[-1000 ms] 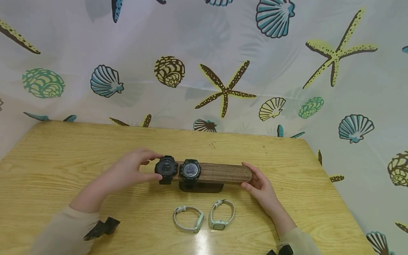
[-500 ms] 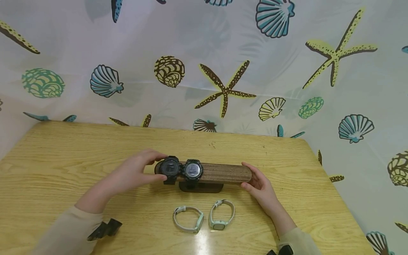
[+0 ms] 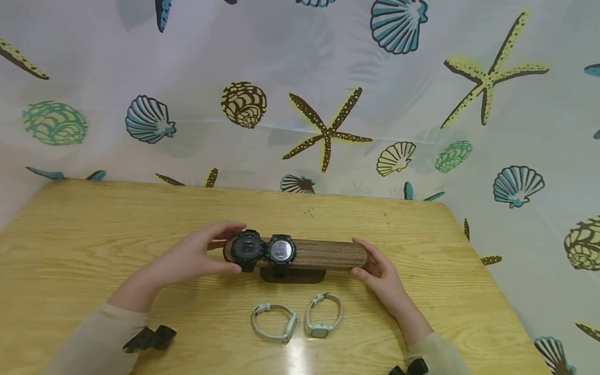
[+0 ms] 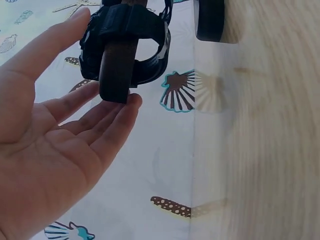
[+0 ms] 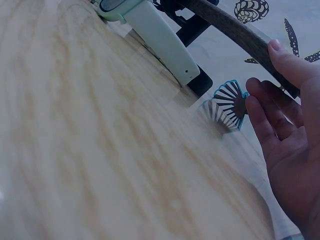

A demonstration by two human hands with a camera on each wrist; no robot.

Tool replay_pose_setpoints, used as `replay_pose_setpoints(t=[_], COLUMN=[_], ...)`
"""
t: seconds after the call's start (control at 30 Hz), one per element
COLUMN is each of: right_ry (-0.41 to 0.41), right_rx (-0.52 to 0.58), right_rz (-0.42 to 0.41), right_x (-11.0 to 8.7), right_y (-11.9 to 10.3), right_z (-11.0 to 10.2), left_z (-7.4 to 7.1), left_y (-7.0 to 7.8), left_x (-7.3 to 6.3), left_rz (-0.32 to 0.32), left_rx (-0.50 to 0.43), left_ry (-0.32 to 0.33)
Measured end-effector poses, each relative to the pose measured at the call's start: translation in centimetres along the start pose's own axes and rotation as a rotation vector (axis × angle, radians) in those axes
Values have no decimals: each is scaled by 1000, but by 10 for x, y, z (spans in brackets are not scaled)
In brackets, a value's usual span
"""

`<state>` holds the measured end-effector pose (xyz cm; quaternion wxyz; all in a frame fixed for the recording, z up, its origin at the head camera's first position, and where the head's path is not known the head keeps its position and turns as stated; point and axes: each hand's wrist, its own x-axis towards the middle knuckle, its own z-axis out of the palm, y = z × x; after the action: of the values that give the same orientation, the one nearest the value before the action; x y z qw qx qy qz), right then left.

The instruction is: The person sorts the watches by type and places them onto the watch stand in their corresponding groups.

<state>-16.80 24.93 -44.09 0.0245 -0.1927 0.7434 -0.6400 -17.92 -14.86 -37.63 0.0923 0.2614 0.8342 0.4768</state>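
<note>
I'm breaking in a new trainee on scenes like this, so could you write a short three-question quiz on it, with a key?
1. Multiple choice: How many black watches are on the wooden bar?
A) One
B) Two
C) Four

2. True or false: The mint-green watches lie on the table, nearer the person than the bar.

3. Fill in the blank: The end of the bar with no watch near it is between the thumb and fingers of the person's ____ hand.

Key:
1. B
2. True
3. Right; the right hand is at that end.
</note>
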Motion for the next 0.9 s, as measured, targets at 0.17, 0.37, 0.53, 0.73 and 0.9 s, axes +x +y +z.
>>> replay_pose_setpoints(t=[0.17, 0.37, 0.53, 0.73, 0.9], right_ry=[-4, 3, 4, 10, 7], right_rx=[4, -6, -9, -7, -1], right_rz=[6, 8, 7, 13, 13], right_x=[1, 1, 2, 1, 1], right_y=[0, 0, 0, 1, 0], right_z=[1, 1, 0, 0, 0], left_z=[5, 14, 19, 26, 29], left_y=[-11, -28, -37, -48, -56], left_x=[-6, -13, -13, -13, -15], left_rz=[13, -54, -82, -73, -15], left_rx=[-97, -315, -485, -674, -735], left_ry=[52, 119, 162, 184, 172])
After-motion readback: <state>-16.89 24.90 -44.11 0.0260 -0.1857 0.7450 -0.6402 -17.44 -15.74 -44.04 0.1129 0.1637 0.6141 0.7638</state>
